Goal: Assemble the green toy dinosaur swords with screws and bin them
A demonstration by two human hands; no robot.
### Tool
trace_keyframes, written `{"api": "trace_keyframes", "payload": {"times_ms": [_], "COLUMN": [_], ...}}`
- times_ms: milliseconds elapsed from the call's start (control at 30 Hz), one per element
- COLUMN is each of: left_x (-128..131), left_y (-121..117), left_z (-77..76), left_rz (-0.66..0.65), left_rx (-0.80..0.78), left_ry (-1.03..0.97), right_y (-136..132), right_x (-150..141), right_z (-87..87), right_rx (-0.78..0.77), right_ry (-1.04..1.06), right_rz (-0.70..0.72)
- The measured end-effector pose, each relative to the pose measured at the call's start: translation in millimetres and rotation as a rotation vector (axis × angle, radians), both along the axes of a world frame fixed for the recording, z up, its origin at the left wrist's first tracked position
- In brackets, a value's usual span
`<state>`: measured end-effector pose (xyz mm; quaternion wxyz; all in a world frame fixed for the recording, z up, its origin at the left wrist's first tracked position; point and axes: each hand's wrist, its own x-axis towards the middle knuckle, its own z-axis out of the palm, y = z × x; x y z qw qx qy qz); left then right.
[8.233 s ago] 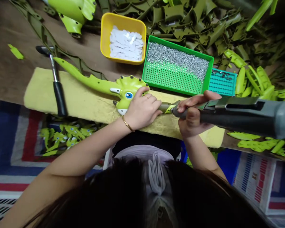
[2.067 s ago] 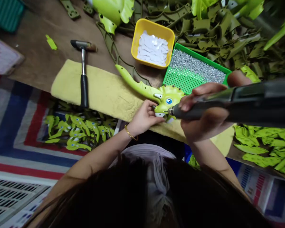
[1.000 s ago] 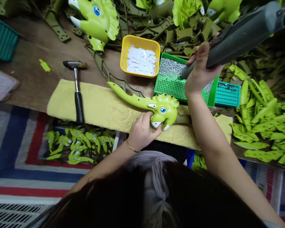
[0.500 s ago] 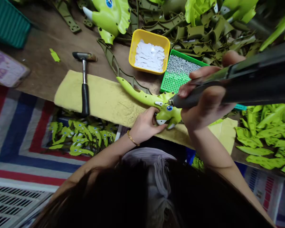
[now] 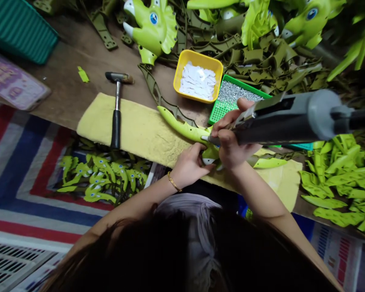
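Observation:
A lime-green toy with a dinosaur head and a long curved piece [image 5: 182, 126] lies on a yellow cloth pad [image 5: 134, 123]. My left hand [image 5: 190, 164] grips the head at its snout, thumb below and fingers above. My right hand [image 5: 235, 140] is wrapped round a dark grey electric screwdriver [image 5: 273, 121], tilted with its tip down at the head near the white horn. The tip itself and most of the head are hidden behind my right hand. Just beyond stands a green perforated tray [image 5: 215, 111] with small silver screws [image 5: 235, 93].
A hammer [image 5: 117, 117] lies across the pad's left part. Behind are a yellow tub [image 5: 176, 83] of white pieces and piled olive parts [image 5: 280, 61]. Lime parts [image 5: 343, 170] heap at right. A crate below left holds several similar toys [image 5: 100, 174]. A phone-like slab [image 5: 16, 83] lies far left.
The screwdriver went from the screw tray to the toy's head and now presses down beside the horn, its body swung lower. My left hand has kept hold of the snout.

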<state>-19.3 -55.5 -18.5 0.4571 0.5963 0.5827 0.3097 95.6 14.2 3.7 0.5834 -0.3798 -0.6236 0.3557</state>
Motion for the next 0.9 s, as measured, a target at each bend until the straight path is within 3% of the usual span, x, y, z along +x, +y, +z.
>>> {"api": "trace_keyframes", "payload": {"times_ms": [133,200,267,367,533,667,900], "left_x": [-1.9,-3.1,-3.5,-2.7,-1.2,-3.6,-6.2], "left_y": [-1.2,-2.0,-3.0,-4.3,-5.3,-5.9,-2.5], "left_z": [2.5,3.7,4.0,2.2,-2.6,-3.4,-0.1], "left_rz": [0.001,0.014,0.016,-0.004,-0.019,-0.029,-0.022], "left_rx": [-0.053,-0.066,-0.054,0.029,0.202,0.21,0.048], "left_ry": [-0.058,-0.081,-0.069,0.012,0.071,0.067,0.016], "right_y": [11.2,32.0,61.6,103.5,124.4,120.2,114.9], "right_x": [-4.9,1.7,15.4,40.1,54.4,50.6,50.2], "right_z": [26.1,41.6,46.5,29.7,-7.1,-9.6,-11.1], "right_rx": [0.146,0.225,0.3,0.278,0.215,0.216,0.131], "right_ry": [0.158,0.302,0.412,0.36,0.192,0.141,0.111], "right_rz": [-0.004,-0.109,-0.288,-0.519,-0.618,-0.615,-0.534]}}
